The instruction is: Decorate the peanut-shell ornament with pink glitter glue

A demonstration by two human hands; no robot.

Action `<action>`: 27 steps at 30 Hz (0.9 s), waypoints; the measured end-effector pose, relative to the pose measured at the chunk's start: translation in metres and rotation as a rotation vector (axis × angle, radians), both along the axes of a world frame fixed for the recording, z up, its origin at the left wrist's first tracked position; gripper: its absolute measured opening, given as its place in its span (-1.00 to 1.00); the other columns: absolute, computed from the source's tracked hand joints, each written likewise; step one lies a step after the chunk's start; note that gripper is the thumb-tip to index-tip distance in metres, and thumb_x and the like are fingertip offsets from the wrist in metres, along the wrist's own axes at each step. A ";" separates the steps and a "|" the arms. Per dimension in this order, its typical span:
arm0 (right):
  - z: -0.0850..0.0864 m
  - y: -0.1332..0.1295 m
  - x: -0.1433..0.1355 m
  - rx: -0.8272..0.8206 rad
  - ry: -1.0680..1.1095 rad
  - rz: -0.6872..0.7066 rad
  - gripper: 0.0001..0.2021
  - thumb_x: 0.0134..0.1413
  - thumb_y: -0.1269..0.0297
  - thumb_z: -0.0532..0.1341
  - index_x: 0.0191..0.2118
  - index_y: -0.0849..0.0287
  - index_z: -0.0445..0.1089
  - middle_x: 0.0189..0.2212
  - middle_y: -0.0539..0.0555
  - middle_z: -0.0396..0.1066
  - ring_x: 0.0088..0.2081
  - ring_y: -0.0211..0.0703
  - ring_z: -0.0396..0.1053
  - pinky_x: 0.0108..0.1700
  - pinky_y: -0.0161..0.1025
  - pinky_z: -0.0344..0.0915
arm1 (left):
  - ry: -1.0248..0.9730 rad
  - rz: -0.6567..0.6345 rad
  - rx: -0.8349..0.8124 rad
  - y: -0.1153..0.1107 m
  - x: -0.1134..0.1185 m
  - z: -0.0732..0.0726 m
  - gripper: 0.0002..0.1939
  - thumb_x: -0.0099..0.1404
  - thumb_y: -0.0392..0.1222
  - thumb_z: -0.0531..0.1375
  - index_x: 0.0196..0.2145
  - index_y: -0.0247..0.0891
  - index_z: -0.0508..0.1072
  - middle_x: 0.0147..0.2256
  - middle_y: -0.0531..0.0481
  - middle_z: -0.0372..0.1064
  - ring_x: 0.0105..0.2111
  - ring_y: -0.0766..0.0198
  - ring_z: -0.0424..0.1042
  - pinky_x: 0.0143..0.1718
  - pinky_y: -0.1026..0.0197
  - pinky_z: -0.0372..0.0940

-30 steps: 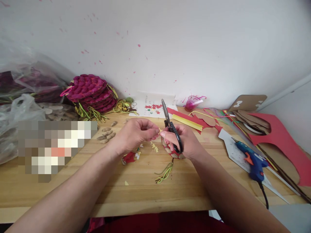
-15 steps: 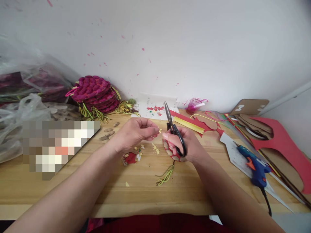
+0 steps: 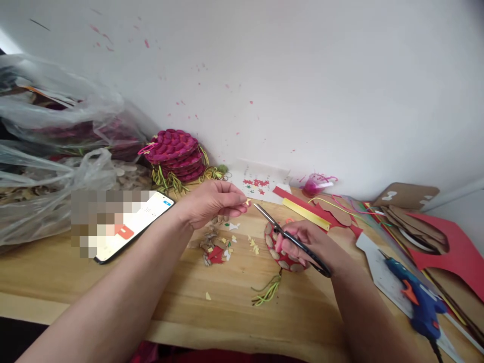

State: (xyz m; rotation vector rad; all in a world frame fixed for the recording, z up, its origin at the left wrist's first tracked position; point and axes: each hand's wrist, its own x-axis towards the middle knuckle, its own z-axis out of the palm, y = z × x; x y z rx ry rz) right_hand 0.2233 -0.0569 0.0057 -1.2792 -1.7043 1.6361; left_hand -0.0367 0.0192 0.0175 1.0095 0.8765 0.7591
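Observation:
My left hand (image 3: 217, 204) pinches a small yellow paper star (image 3: 248, 202) between thumb and fingers. Black-handled scissors (image 3: 278, 229) are in my right hand (image 3: 308, 242), their blades together and the tip close to the star. Below that hand lies a red disc (image 3: 271, 246) covered with tan oval pieces, partly hidden by the fingers. A yellow-green string tassel (image 3: 269, 291) hangs from its near edge. Yellow paper snippets (image 3: 253, 246) lie left of the disc. Further left is a small pile of red, white and tan scraps (image 3: 216, 254).
At left are a phone (image 3: 151, 212), plastic bags (image 3: 75, 176) and stacked magenta scaled discs (image 3: 176, 151). Red stars (image 3: 257, 182) lie on white paper (image 3: 278, 174) at the back. A yellow strip (image 3: 306, 214), pink-stained cup (image 3: 316, 185) and blue glue gun (image 3: 416, 297) are at right.
The scissors have swung from pointing upward to pointing left at the star. My left hand still pinches the star. The view has shifted, showing more of the phone.

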 end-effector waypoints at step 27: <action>-0.001 0.000 -0.001 0.015 -0.290 -0.026 -0.58 0.05 -0.13 0.37 -0.33 0.21 0.50 -0.60 -0.03 0.34 -0.59 -0.34 0.21 -0.55 -0.33 0.08 | 0.103 -0.081 0.001 -0.003 0.004 0.001 -0.82 0.07 -0.29 0.49 -0.47 -0.39 0.57 -0.46 -0.16 0.59 -0.48 0.33 0.55 -0.39 0.34 0.44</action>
